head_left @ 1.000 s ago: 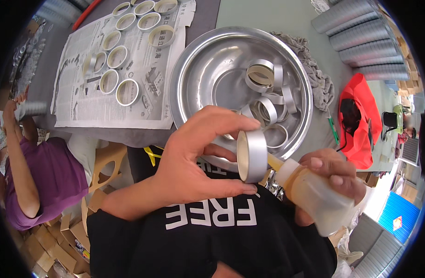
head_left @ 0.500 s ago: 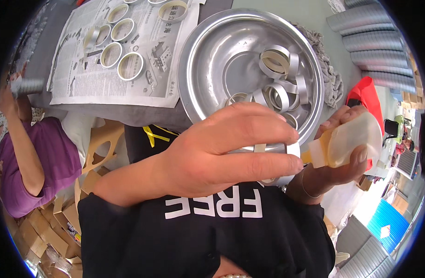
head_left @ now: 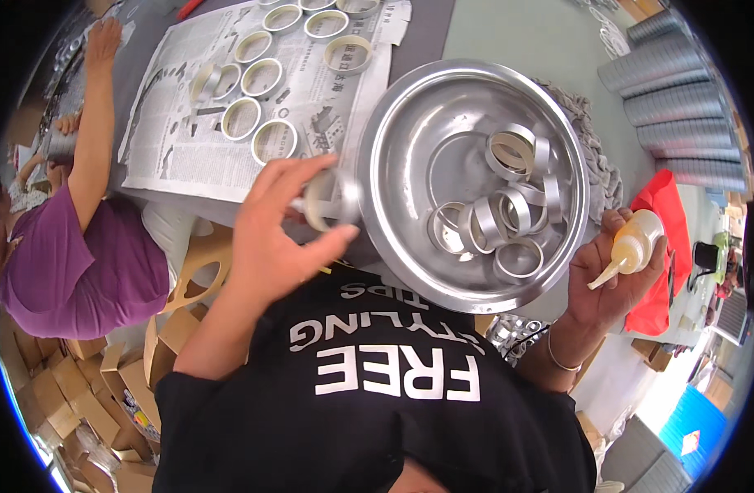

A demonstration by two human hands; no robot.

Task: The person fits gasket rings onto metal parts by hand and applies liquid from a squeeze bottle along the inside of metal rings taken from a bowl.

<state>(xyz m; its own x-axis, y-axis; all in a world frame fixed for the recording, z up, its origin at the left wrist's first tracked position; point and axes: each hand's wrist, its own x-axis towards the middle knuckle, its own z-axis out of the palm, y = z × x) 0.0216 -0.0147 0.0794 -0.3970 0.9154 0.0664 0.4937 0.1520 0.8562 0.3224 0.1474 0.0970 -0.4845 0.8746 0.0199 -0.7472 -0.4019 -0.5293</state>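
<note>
A silvery ring (head_left: 318,202), blurred by motion, is held by my left hand (head_left: 276,222) between the newspaper and the basin's left rim. My right hand (head_left: 600,283) grips a squeeze bottle (head_left: 637,240) with yellowish contents, its narrow tip pointing down and to the left. Between my hands stands a wide metal basin (head_left: 401,283). Several loose silver rings (head_left: 521,257) lie in its right half, some leaning on one another. At the far left, more rings (head_left: 274,141) rest spaced out on a sheet of newspaper (head_left: 179,168).
Ribbed grey cylinders (head_left: 681,103) are stacked at the far right, with a red cloth-like item (head_left: 668,246) nearer me. A grey rag (head_left: 603,177) lies behind the basin's right side. Another person in purple (head_left: 97,259) works at left, near cardboard boxes (head_left: 73,394).
My left hand has swung left and away from the bottle, carrying the ring toward the newspaper. The bottle in my right hand has turned, its tip now lower. The view has shifted somewhat.
</note>
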